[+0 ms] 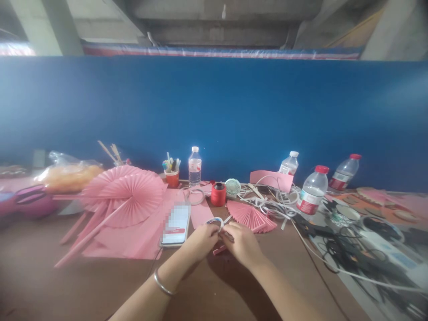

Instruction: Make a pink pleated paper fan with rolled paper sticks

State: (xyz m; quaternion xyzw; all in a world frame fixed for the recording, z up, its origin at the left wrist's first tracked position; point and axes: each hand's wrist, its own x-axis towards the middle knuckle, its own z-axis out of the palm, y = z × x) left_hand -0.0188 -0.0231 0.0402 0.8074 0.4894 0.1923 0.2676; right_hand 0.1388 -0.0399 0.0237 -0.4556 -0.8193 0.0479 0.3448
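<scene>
Both my hands meet at the middle of the brown table (100,285). My left hand (199,243), a silver bangle on its wrist, is closed around a small roll of white tape (216,221). My right hand (241,243) is closed in a pinch beside it, on a narrow pink paper piece (220,250) that pokes out below the fingers. A folded pink paper fan (251,216) lies just beyond my right hand. A phone (175,225) lies on pink paper sheets (133,240) to the left of my left hand.
Large open pink paper fans (127,194) on sticks lie at the left. Behind stand a red thread spool (218,194), a red pen cup (172,177), a small white fan (232,186) and several water bottles (195,166). White strips and black cables (337,249) crowd the right. A blue wall closes the back.
</scene>
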